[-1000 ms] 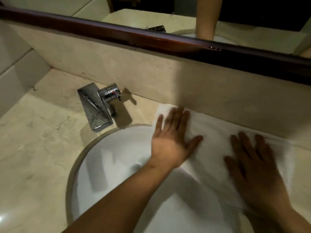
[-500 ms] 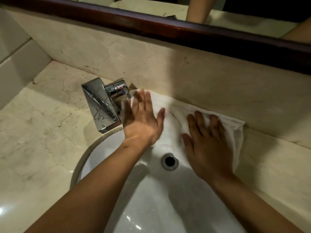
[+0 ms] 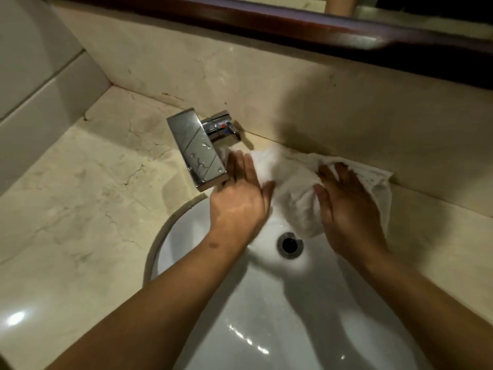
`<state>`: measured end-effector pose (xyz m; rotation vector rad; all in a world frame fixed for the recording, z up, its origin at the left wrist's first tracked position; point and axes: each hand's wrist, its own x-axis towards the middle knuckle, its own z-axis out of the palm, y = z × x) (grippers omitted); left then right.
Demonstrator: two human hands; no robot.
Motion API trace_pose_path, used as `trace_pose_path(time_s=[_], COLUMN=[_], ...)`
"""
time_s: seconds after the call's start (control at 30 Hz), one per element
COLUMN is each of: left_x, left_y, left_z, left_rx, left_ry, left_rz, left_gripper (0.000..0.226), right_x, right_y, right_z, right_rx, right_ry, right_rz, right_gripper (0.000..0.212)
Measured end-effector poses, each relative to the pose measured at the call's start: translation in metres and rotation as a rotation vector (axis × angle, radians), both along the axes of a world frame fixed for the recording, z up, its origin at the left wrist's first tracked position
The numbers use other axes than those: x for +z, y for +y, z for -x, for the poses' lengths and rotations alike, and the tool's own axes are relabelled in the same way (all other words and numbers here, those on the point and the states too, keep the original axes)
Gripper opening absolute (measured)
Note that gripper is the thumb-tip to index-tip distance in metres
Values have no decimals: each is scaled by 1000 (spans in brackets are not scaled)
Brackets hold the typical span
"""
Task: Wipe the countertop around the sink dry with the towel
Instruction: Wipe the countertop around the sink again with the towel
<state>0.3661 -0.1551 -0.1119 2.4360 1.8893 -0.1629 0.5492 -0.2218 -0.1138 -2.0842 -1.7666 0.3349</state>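
Note:
A white towel [image 3: 293, 188] lies bunched on the beige marble countertop [image 3: 88, 198] behind the white sink [image 3: 266, 316], against the backsplash. Part of it droops over the sink's back rim. My left hand [image 3: 240, 198] presses flat on the towel's left end, fingers straight, right beside the chrome faucet [image 3: 198, 153]. My right hand [image 3: 346, 206] presses on the towel's right part with spread fingers. The towel's right corner [image 3: 378, 180] sticks out past my right hand.
The faucet carries water drops and overhangs the sink's back left rim. The drain [image 3: 290, 244] shows between my wrists. A marble backsplash [image 3: 293, 102] rises behind, with a dark wooden mirror frame [image 3: 266, 20] above. A tiled wall [image 3: 32, 89] closes the left side.
Both hands slid the towel leftward along the back ledge to the faucet. The towel went from spread flat to bunched between my hands.

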Motion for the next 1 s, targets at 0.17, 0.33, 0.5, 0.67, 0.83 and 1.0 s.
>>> trace_pose_path(time_s=[0.17, 0.33, 0.5, 0.67, 0.83, 1.0], left_x=[-3, -2, -2, 5, -3, -7], left_y=[-10, -24, -29, -20, -18, -19], left_z=[26, 54, 95, 145, 150, 131], left_rx=[-66, -99, -17, 74, 92, 100], left_ry=[64, 180, 171, 67, -27, -55], left_rz=[-27, -7, -20, -52, -62, -88], left_gripper=[86, 81, 79, 87, 85, 86], right_x=[10, 14, 7, 1, -2, -4], right_y=[17, 37, 59, 74, 77, 67], right_z=[13, 36, 61, 89, 83, 50], right_rx=[65, 178, 293, 446, 475, 441], right_ry=[63, 60, 37, 57, -35, -216], right_rz=[140, 147, 134, -39, -14, 116], right_gripper=[68, 65, 68, 44, 50, 67])
